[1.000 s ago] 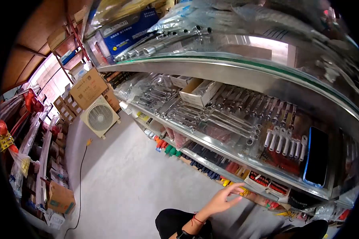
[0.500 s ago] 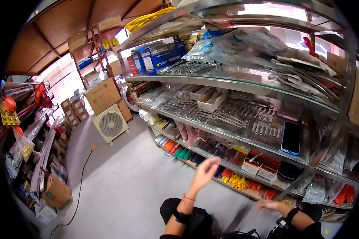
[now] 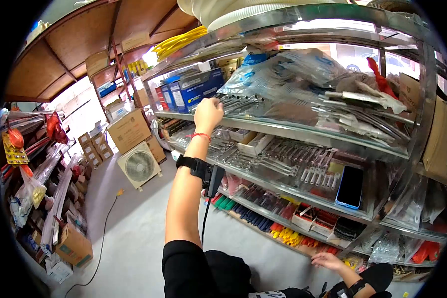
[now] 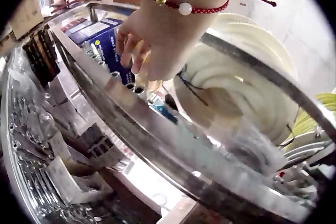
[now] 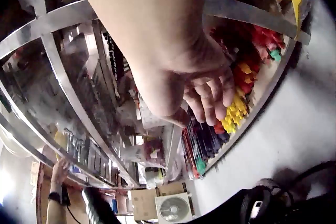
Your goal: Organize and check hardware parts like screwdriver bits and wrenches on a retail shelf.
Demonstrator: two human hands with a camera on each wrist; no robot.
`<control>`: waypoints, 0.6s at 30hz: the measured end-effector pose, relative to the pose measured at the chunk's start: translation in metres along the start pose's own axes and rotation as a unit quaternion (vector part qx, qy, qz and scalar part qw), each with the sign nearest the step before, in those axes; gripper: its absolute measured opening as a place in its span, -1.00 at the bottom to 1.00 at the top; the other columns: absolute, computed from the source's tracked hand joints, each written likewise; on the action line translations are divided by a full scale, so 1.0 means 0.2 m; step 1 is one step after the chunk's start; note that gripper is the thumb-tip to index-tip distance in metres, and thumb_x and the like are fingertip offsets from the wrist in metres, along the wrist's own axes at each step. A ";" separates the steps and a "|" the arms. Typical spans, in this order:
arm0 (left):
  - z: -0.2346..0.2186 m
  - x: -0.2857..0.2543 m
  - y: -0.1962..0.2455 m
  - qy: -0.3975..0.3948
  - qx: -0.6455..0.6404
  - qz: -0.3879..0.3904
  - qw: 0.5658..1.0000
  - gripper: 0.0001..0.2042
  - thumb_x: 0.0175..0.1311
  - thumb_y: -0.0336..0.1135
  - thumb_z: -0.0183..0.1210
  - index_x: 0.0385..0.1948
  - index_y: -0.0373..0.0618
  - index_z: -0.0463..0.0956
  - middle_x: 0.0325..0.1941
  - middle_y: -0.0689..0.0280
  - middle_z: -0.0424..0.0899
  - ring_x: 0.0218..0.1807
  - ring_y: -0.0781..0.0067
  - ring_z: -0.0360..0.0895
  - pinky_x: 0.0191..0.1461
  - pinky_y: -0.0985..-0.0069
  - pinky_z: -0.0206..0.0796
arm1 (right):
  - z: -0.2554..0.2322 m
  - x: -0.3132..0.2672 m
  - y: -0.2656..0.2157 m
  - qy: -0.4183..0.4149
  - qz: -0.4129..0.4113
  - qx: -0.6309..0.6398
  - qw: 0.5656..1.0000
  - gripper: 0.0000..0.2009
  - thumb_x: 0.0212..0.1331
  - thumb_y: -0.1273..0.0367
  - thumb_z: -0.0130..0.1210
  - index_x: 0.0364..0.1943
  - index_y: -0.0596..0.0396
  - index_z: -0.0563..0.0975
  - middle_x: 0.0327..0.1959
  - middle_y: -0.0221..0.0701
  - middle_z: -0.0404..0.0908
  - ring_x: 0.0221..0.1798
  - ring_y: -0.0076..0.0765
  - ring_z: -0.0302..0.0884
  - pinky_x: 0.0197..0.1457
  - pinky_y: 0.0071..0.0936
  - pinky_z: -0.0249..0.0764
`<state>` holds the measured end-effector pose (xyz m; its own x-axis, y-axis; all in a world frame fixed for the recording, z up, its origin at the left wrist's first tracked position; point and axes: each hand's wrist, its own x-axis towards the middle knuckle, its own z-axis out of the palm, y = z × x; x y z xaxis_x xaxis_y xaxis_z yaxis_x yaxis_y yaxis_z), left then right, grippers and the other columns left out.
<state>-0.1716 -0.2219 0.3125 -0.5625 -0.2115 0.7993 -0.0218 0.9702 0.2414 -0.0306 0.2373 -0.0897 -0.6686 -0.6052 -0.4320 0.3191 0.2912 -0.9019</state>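
My left hand [image 3: 208, 115] is over the front of the upper glass shelf [image 3: 283, 126], beside metal socket tools [image 3: 241, 103] and a blue box [image 3: 198, 87]. In the left wrist view the fingers of this hand [image 4: 149, 43] bend loosely above the tool ends [image 4: 131, 86]; contact cannot be told. Low at the right, my right hand [image 3: 328, 260] hangs near the bottom shelf, holding nothing. The right wrist view shows its fingers loosely bent, with the hand [image 5: 191, 85] beside yellow-handled items [image 5: 235, 115].
Below lies a shelf of wrenches [image 3: 273, 165], a white open box [image 3: 256, 145] and a phone [image 3: 350, 186]. Plastic bags [image 3: 293, 69] and metal rods [image 3: 367, 116] lie on the upper shelf. A fan unit [image 3: 140, 165] and cartons [image 3: 128, 130] stand on the floor at the back left.
My left hand has risen from beside the lower shelves to the tools on the upper shelf. My right hand came into the head view and stays low. The view has tilted up.
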 end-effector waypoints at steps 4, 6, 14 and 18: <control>0.01 0.00 0.11 -0.042 0.054 -0.082 0.994 -0.80 0.04 -0.20 0.08 -0.47 -0.10 0.60 -0.41 0.03 0.58 -0.28 0.12 0.55 -0.15 0.36 0.36 | 0.05 0.02 -0.01 -0.052 0.053 -0.045 0.996 -0.68 0.15 0.28 0.01 -0.04 0.11 0.40 -0.23 -0.45 0.54 -0.24 -0.58 0.47 -0.16 -0.63 0.37; 0.02 0.00 0.13 -0.017 0.064 -0.036 0.997 -0.83 -0.04 -0.22 0.15 -0.55 -0.10 0.61 -0.42 0.08 0.58 -0.31 0.13 0.54 -0.20 0.35 0.37 | 0.06 0.05 -0.02 -0.076 0.018 -0.032 0.996 -0.66 0.15 0.27 0.02 -0.03 0.12 0.39 -0.22 -0.45 0.54 -0.22 -0.58 0.46 -0.16 -0.63 0.37; 0.07 0.00 0.16 -0.002 0.100 0.075 0.992 -0.85 -0.17 -0.25 0.24 -0.62 -0.11 0.59 -0.44 0.16 0.56 -0.35 0.15 0.53 -0.26 0.34 0.39 | 0.08 0.15 -0.03 -0.083 -0.026 -0.048 0.995 -0.69 0.12 0.28 0.06 -0.09 0.12 0.45 -0.23 -0.44 0.53 -0.17 -0.58 0.45 -0.14 -0.64 0.37; 0.02 -0.02 0.21 -0.037 0.100 0.036 0.994 -0.84 -0.19 -0.26 0.24 -0.64 -0.13 0.57 -0.50 0.13 0.57 -0.40 0.12 0.54 -0.29 0.32 0.40 | 0.10 0.19 -0.01 -0.096 -0.039 -0.047 0.994 -0.68 0.12 0.32 0.06 -0.05 0.15 0.42 -0.19 -0.42 0.51 -0.16 -0.56 0.45 -0.08 -0.64 0.38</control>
<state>-0.1740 -0.1809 0.3177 -0.6278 -0.1378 0.7661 -0.1379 0.9883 0.0648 -0.0434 0.1995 -0.1045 -0.5450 -0.7564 -0.3617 0.2021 0.3001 -0.9322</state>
